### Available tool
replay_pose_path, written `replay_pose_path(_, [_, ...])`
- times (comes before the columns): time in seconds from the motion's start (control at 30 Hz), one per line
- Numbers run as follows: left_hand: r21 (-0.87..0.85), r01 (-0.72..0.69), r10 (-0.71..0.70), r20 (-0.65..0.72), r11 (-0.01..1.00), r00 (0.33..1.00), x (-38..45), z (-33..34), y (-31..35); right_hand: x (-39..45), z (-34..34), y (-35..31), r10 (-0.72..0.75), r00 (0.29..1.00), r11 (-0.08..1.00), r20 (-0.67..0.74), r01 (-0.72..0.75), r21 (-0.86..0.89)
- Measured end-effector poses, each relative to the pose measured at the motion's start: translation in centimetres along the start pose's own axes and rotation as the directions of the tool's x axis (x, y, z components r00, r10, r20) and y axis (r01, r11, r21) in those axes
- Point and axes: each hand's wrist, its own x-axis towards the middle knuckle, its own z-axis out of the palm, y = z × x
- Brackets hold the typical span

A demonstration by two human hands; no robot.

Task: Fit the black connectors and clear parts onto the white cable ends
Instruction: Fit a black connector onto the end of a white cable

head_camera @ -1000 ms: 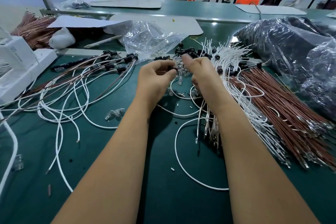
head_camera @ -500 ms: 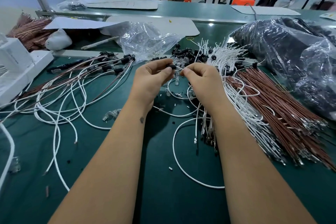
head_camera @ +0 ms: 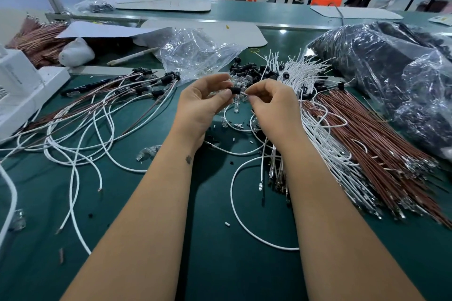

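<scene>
Left hand pinches the black connector, right hand pinches the white cable end just beside it; misalignment could bend the end.

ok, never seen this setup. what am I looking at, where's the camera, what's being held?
No machine here: a person's two bare hands, filmed from a camera worn on the head, looking forward and down at a green bench. The left hand pinches a small black connector; the right hand pinches a white cable end right beside it. Around them lie loose white cables, a white cable bundle, brown wires, a pile of black connectors and a clear bag of clear parts.
</scene>
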Motion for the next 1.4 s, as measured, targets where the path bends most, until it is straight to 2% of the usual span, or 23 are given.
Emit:
replay_pose_path(0.17, [0.018,0.006,-0.006,0.009,1.0,1.0,0.0,-0.2,0.1,0.1,-0.1,0.1,0.001,1.0,1.0,-0.029,-0.001,-0.004])
replay_pose_path(0.3, [0.119,-0.02,0.017,0.022,0.993,1.0,0.0,0.1,-0.2,-0.2,0.1,-0.1,-0.017,0.999,0.999,-0.033,0.018,0.029])
replay_pose_path(0.5, [0.102,0.012,-0.007,-0.051,0.995,0.999,0.0,-0.2,-0.1,-0.3,0.2,-0.3,-0.067,0.998,0.998,-0.017,0.067,0.014])
replay_pose_path(0.57, [0.104,0.002,0.003,-0.047,0.995,0.999,0.0,0.0,0.0,-0.4,0.4,-0.5,-0.112,0.994,0.992,0.019,0.113,-0.058])
replay_pose_path(0.67, [0.091,0.006,-0.002,-0.044,0.996,0.999,-0.2,0.2,0.2,-0.5,0.4,-0.6,-0.181,0.98,0.934,0.079,0.197,-0.298])
replay_pose_path(0.7, [0.127,0.013,-0.003,-0.081,0.992,0.997,-0.2,0.0,0.3,-0.4,0.3,-0.5,-0.189,0.98,0.895,0.061,0.197,-0.401])
replay_pose_path(0.77, [0.28,0.046,0.027,-0.252,0.959,0.967,0.0,-0.9,0.5,-0.1,-0.3,-0.2,-0.182,0.983,0.811,-0.025,0.136,-0.569])
replay_pose_path(0.83, [0.446,0.071,0.148,-0.438,0.892,0.887,0.4,-2.0,0.6,0.1,-0.7,0.0,-0.183,0.979,0.75,-0.085,0.083,-0.656])
replay_pose_path(0.93, [0.703,0.113,0.374,-0.499,0.702,0.782,0.3,-2.2,0.5,0.0,-0.3,-0.3,-0.214,0.975,0.692,-0.06,0.108,-0.714])
replay_pose_path(1.0, [0.829,0.184,0.471,-0.466,0.527,0.749,-0.1,-1.7,0.6,0.0,0.0,-0.4,-0.236,0.971,0.685,-0.032,0.143,-0.714])
replay_pose_path(1.03, [0.876,0.158,0.51,-0.402,0.455,0.76,-0.3,-1.4,0.6,0.0,0.0,-0.4,-0.24,0.971,0.692,-0.018,0.158,-0.704])
replay_pose_path(1.13, [0.94,-0.157,0.507,-0.02,0.303,0.862,-0.6,0.1,0.6,-0.1,0.2,-0.6,-0.255,0.967,0.738,0.026,0.212,-0.641])
replay_pose_path(1.2, [0.908,-0.318,0.428,0.182,0.271,0.885,-0.7,1.0,0.4,-0.3,0.5,-0.9,-0.281,0.958,0.766,0.048,0.254,-0.591])
replay_pose_path(1.23, [0.897,-0.353,0.418,0.222,0.268,0.881,-0.8,1.1,0.3,-0.4,0.6,-1.0,-0.293,0.954,0.764,0.057,0.269,-0.586])
replay_pose_path(1.4, [0.868,-0.372,0.454,0.2,0.329,0.868,-0.4,0.5,0.0,-0.5,0.8,-1.0,-0.319,0.946,0.66,0.066,0.271,-0.701])
